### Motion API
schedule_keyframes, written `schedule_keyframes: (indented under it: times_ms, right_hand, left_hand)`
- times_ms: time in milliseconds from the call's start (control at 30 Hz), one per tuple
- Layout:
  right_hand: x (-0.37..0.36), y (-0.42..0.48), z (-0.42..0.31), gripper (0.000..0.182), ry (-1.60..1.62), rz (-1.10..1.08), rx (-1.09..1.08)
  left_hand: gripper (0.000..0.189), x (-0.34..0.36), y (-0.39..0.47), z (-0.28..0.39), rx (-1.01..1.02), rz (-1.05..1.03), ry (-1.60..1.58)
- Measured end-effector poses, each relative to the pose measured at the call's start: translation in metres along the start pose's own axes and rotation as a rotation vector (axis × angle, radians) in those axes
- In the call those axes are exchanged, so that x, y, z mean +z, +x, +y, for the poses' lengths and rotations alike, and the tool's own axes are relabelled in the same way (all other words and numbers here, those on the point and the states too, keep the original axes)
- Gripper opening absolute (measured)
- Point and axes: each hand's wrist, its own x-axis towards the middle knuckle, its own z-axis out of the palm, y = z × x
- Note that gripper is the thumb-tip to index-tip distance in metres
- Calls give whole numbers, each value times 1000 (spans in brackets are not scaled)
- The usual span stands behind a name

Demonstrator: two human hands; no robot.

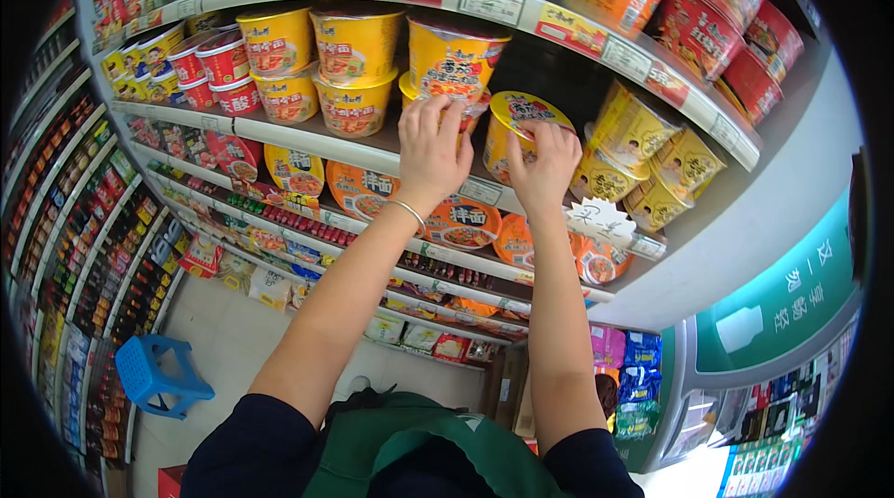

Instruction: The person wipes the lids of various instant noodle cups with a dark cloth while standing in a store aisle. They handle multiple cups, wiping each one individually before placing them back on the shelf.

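Observation:
On a store shelf stand instant noodle cups in stacks. My left hand [434, 149], with a bracelet at the wrist, rests its fingertips on the lower front of an upper yellow noodle cup [457, 55] and near the cup under it, which it partly hides. My right hand [546, 166] is at a single yellow noodle cup [508, 122], its fingers on the lid's edge and the thumb at the front; whether it grips the cup is not plain. A dark gap shows behind this cup. Yellow stacked cups [357, 44] stand to the left, paler yellow cups [632, 128] to the right.
The shelf above, with its price rail [489, 4], holds orange and red noodle cups. Lower shelves carry noodle bowls [464, 222] and packets. A jagged white sign [599, 221] juts from the shelf edge at right. A blue plastic stool [162, 374] stands on the floor at lower left.

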Motion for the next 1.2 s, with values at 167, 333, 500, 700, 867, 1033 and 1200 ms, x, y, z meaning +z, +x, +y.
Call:
schedule_keyframes:
  times_ms: [167,333,500,700,867,1033,1200]
  right_hand:
    - [-3,1,1,20,-25,-2,-17]
    - [-15,5,13,18,180,-133,70]
    - [-16,3,12,20,220,-30,98]
    - [-15,2,12,22,109,-78,54]
    - [-9,0,14,22,147,-62,91]
    - [-6,1,8,20,95,-20,101]
    - [-4,-5,10,30,111,21,79]
  left_hand:
    - [44,-7,2,-2,17,-35,-87]
    - [74,-21,-5,-22,-102,36,-226]
    - [95,-3,-15,-58,-394,-120,-470]
    - [101,-7,16,-55,-535,-274,-856]
    - [95,5,12,-64,-485,-248,-592]
    - [97,-8,10,-50,-502,-252,-490]
    - [99,-12,-6,-45,-402,-141,-394]
